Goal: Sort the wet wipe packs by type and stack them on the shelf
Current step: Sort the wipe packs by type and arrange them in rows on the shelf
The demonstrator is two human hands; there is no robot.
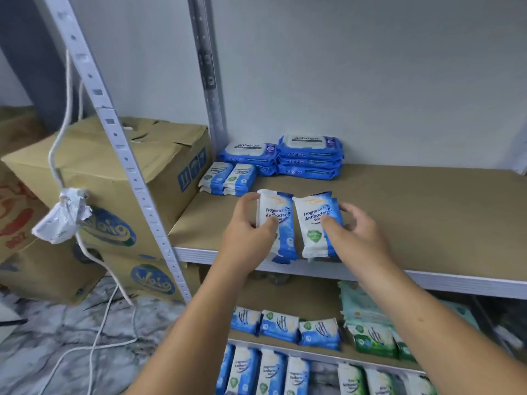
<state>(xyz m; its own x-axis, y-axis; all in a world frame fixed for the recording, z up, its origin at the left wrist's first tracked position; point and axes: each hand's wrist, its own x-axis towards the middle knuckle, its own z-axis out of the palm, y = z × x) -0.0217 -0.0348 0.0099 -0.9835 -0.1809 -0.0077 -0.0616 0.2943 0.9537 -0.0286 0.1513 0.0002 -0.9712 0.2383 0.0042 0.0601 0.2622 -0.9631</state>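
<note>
fingers (248, 198) of left hand (248, 238) clasp left wipe pack (278, 206); right hand (359, 238) clasps right wipe pack (312, 215).

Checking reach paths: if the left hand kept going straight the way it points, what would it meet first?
Probably the blue antabax stacks at the back of the shelf; the left hand holds a wipe pack. Depth is unclear.

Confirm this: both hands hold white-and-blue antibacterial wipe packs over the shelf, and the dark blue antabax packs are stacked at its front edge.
Wrong in one point: the antabax packs are stacked at the back of the shelf, by the wall, not its front edge; the head view shows it. The left hand and right hand do hold white-and-blue antibacterial wipe packs over it.
</note>
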